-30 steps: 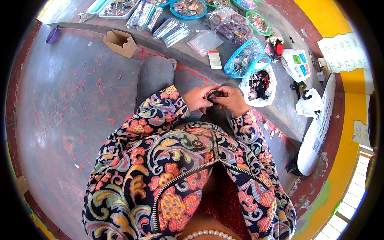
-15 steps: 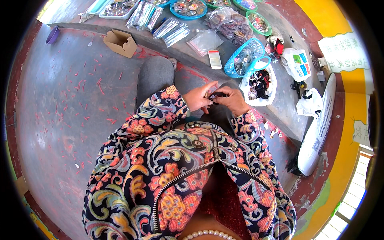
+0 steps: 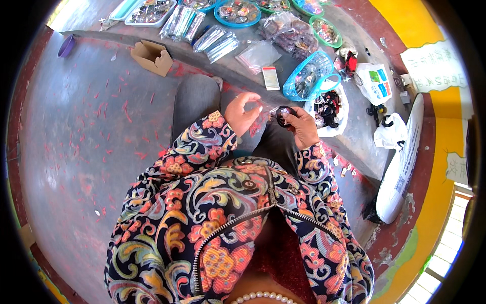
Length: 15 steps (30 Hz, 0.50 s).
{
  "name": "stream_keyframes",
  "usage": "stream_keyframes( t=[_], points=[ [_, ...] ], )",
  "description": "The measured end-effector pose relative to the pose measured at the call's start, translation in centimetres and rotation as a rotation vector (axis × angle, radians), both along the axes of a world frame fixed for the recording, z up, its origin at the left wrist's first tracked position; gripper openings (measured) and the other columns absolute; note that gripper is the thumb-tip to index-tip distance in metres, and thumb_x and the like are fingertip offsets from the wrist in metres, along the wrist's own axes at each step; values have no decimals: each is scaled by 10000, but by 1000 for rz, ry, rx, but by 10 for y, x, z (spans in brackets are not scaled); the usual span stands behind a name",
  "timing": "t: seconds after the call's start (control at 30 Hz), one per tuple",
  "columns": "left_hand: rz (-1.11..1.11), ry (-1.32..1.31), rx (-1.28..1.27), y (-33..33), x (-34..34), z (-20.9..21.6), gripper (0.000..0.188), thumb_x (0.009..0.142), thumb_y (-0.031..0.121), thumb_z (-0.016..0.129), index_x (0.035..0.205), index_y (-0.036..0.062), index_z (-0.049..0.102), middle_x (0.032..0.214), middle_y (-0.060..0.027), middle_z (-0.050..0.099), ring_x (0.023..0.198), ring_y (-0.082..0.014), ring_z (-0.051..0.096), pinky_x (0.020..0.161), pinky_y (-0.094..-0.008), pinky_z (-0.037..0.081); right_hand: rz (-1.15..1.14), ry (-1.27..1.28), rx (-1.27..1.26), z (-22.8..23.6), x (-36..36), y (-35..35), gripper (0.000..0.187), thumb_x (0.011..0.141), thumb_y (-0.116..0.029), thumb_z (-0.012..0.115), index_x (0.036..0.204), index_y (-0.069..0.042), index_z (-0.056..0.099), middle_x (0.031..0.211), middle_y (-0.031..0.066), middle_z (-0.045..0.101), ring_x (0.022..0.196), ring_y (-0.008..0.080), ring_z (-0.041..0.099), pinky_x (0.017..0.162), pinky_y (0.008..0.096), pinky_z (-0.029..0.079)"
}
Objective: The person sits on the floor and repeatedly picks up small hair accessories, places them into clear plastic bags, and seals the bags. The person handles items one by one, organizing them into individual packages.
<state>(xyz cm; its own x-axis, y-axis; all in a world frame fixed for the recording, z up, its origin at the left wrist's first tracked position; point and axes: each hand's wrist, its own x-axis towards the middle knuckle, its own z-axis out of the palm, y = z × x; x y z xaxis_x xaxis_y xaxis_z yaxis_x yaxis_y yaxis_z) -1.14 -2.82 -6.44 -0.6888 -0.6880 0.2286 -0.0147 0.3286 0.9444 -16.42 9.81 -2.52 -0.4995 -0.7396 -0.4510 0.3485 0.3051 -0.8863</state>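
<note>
in right hand (image 3: 304, 126), small dark rounded piece (image 3: 282, 114)

Grey concrete floor (image 3: 86, 126) flecked red, raised grey ledge (image 3: 364, 147), yellow painted border (image 3: 435, 167), bright daylight

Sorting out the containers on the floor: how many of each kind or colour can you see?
Blue mesh basket: 1
Cardboard box: 1
Purple cup: 1
Blue-rimmed round dish: 1
Green-rimmed round dishes: 2 at least
Total: 6

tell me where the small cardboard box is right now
In the head view, the small cardboard box sits upper left on the grey floor, left of the clear packets.
</note>
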Motion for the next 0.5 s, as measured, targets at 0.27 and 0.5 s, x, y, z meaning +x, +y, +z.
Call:
stream_keyframes(
  t=[0.27,0.5],
  points=[
    [-81,46,-293,2,0,78,91,735,59,604,772,21,530,745,-69,541,613,-145,519,481,-231,399,-238,13,-293,24,18,-7,117,762,-79,606,866,-54,559,754,-2,593,622,54,517,523,172,376],
    [-106,-125,-510,12,-13,103,150,702,151,608,749,38,520,706,-99,552,673,-276,544,586,-342,425,-233,186,-403,48,33,-5,129,745,14,604,863,-9,557,776,2,583,669,56,524,615,180,430]
  ],
)
